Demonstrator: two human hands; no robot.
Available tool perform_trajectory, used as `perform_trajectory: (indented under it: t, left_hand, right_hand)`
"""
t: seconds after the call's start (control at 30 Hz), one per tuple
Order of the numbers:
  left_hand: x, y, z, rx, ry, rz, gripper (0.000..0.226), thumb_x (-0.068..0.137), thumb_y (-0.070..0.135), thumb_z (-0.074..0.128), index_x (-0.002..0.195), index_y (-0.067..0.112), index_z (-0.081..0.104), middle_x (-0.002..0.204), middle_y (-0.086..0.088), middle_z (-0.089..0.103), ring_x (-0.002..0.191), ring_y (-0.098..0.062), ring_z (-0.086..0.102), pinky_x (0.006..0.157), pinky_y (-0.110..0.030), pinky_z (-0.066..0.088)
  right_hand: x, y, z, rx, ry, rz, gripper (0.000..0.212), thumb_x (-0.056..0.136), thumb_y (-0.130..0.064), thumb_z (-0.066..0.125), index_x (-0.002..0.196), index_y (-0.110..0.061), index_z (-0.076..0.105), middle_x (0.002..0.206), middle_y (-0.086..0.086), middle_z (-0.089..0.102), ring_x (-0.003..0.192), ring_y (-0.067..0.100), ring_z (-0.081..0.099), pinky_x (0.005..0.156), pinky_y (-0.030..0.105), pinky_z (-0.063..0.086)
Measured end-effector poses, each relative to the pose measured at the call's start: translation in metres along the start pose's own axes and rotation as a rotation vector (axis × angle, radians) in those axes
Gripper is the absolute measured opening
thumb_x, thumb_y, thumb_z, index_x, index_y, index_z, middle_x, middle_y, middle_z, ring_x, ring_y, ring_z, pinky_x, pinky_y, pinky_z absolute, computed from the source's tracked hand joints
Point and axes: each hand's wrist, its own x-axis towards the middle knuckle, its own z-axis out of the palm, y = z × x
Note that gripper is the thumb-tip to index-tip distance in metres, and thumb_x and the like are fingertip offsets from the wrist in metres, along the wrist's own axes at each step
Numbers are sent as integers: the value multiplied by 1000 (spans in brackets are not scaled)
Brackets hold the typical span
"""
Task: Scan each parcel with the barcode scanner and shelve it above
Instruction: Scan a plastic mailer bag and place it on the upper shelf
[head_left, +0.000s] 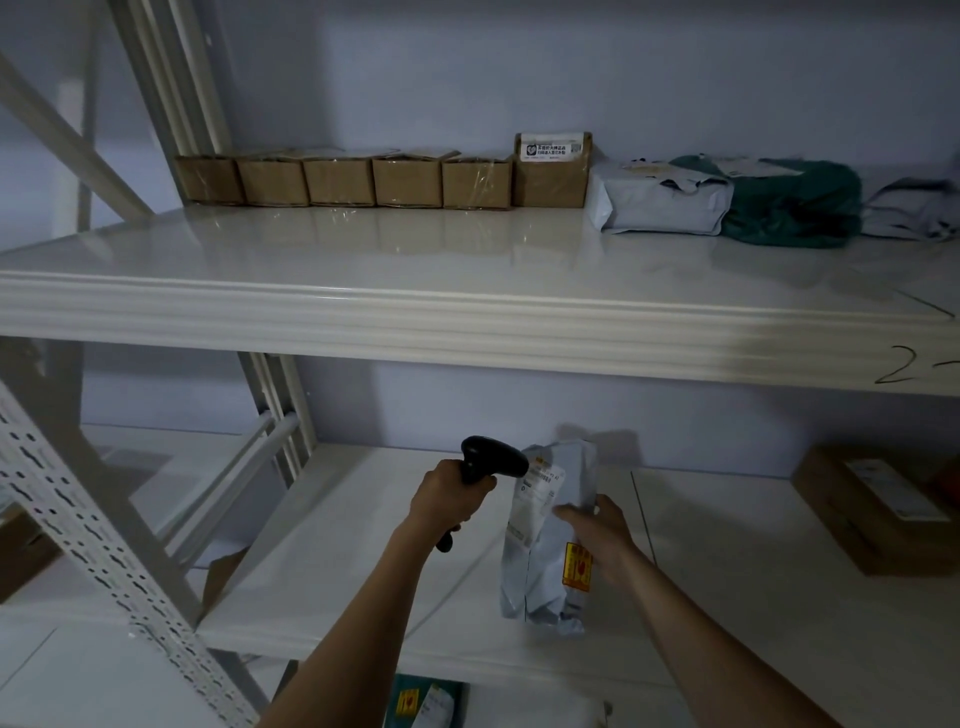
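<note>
My left hand (449, 493) grips a black barcode scanner (491, 462) by its handle, its head aimed right at the white label of a grey plastic mailer parcel (545, 561). My right hand (600, 530) holds that parcel upright by its right edge, above the lower shelf (322, 545). A yellow and red sticker shows on the parcel's lower part. The upper shelf (363, 260) carries a row of several brown cardboard boxes (405, 182) at the back, then a grey mailer (660, 200) and a green bag (795, 205) to the right.
A brown box (878, 509) with a label lies at the right end of the lower shelf. White perforated uprights (88, 530) stand at left. More parcels (426, 704) show below the lower shelf. "2" is handwritten on the upper shelf's front edge (904, 364).
</note>
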Motion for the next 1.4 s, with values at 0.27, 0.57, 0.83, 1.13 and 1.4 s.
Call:
perform_trajectory:
  t: [0.27,0.57,0.83,1.13,1.4]
  left_hand:
    - [2,-1,4,-6,-7,-4,29,76,48,60,81,19,65,63,1,66,54,-17,63,48,-24,51]
    - [15,-20,19,-183,-82,-125,25,81,16,62,106,18,56,79,-9,66,62,-20,61,51,-26,50]
    - [22,-80,52,-272,24,-415,25,84,11,70,100,-7,63,86,-20,64,78,-31,61,67,-35,48]
    - [38,-98,69,-215,91,-429,38,86,23,73,118,3,66,108,-21,69,97,-35,65,80,-37,55]
    - [48,-99,65,51,79,-463,32,86,27,70,68,6,53,67,-10,56,77,-31,61,69,-36,48]
  right_hand:
    - [4,-3,-2,31,11,30,42,83,-19,79,117,-11,56,108,11,68,92,28,70,78,39,60]
    - [13,-1,-8,53,26,48,42,83,-18,79,116,-10,56,107,11,68,92,30,70,84,46,59]
    - [21,3,-26,161,-7,127,42,85,-18,77,119,-4,57,107,17,70,95,35,70,86,51,59]
    - [41,8,-36,273,-74,179,39,87,-18,75,119,1,65,106,19,75,98,36,72,94,53,56]
    - [63,-4,-48,242,-180,114,39,95,-27,65,123,0,66,112,19,73,104,37,71,101,53,51]
